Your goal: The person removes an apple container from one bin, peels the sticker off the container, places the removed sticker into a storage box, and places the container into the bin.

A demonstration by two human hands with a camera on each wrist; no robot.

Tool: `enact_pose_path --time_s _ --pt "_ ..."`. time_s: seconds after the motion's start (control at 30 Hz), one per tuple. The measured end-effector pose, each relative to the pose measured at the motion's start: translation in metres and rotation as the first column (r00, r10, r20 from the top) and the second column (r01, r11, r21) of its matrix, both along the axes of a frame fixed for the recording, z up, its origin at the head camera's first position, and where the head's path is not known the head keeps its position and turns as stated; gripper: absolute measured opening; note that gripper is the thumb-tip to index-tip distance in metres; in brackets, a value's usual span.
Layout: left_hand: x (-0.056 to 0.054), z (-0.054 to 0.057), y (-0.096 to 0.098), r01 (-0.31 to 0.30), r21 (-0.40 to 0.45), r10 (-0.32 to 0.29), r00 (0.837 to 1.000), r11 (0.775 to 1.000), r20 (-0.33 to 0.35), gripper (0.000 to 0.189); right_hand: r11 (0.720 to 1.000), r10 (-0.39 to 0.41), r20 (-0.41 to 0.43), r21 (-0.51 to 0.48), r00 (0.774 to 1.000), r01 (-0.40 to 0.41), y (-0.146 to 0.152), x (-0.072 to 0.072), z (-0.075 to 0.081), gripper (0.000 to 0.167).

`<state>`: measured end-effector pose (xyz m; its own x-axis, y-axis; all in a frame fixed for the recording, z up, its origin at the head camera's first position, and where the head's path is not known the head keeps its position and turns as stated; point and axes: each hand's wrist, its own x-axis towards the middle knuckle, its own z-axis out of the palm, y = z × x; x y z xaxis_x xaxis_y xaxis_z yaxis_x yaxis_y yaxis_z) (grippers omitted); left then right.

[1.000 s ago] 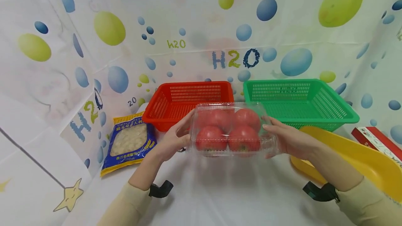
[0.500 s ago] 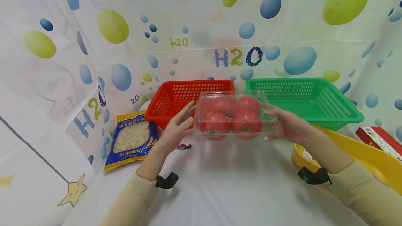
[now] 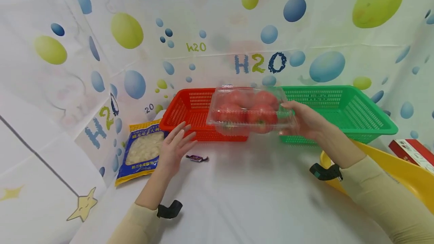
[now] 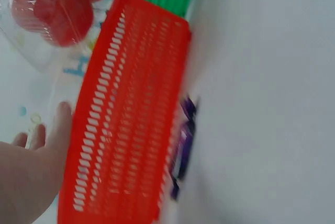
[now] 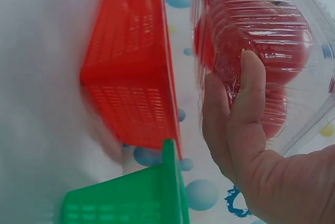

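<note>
A clear plastic clamshell box (image 3: 251, 114) with several round red fruits (image 3: 262, 118) inside is held up in front of the baskets. My right hand (image 3: 305, 120) grips its right end; the right wrist view shows the thumb (image 5: 250, 88) against the ribbed plastic side. My left hand (image 3: 174, 151) is off the box, fingers spread in the air, with nothing in it. Just right of that hand on the white tablecloth lies a small purple wrapped candy (image 3: 197, 158), also seen in the left wrist view beside the red basket (image 4: 125, 119).
A green basket (image 3: 366, 123) stands at the back right, beside the red one. A blue and yellow pasta bag (image 3: 144, 151) lies at left. On the right are a yellow scoop-shaped container (image 3: 383, 161) and a red and white box (image 3: 413, 153). Patterned sheeting hangs behind.
My left hand has let go of the box and drawn back to the left, uncovering the candy. My right hand has raised the box forward, so it overlaps both baskets in the head view.
</note>
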<state>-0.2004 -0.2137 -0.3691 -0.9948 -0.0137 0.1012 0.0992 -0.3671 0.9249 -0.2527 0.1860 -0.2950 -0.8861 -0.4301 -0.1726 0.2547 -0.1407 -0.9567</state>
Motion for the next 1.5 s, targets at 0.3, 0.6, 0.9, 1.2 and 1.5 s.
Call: enact_pose_path --time_s 0.3,0.6,0.9,1.2,1.5 --pt "-0.005 -0.01 -0.021 -0.26 0.234 0.221 0.959 0.937 0.18 0.053 0.997 -0.069 0.012 0.029 0.998 0.069 -0.02 -0.034 0.021 0.055" --pt "-0.017 -0.019 -0.021 -0.295 0.394 0.198 0.943 0.871 0.268 0.064 0.997 -0.07 -0.005 0.015 0.998 0.07 -0.044 -0.068 0.032 0.04" --pt "-0.037 -0.022 -0.017 -0.397 0.485 0.271 0.911 0.779 0.309 0.07 0.997 -0.064 0.004 -0.032 0.998 0.064 -0.068 -0.094 0.031 0.041" --pt "-0.058 -0.017 -0.011 -0.495 0.554 0.348 0.867 0.669 0.355 0.068 0.998 -0.049 -0.005 -0.038 0.999 0.049 -0.092 -0.127 0.025 0.046" --pt "-0.06 -0.021 -0.005 -0.512 0.597 0.361 0.859 0.617 0.363 0.071 0.996 -0.084 0.015 -0.016 0.996 0.084 -0.114 -0.149 0.013 0.055"
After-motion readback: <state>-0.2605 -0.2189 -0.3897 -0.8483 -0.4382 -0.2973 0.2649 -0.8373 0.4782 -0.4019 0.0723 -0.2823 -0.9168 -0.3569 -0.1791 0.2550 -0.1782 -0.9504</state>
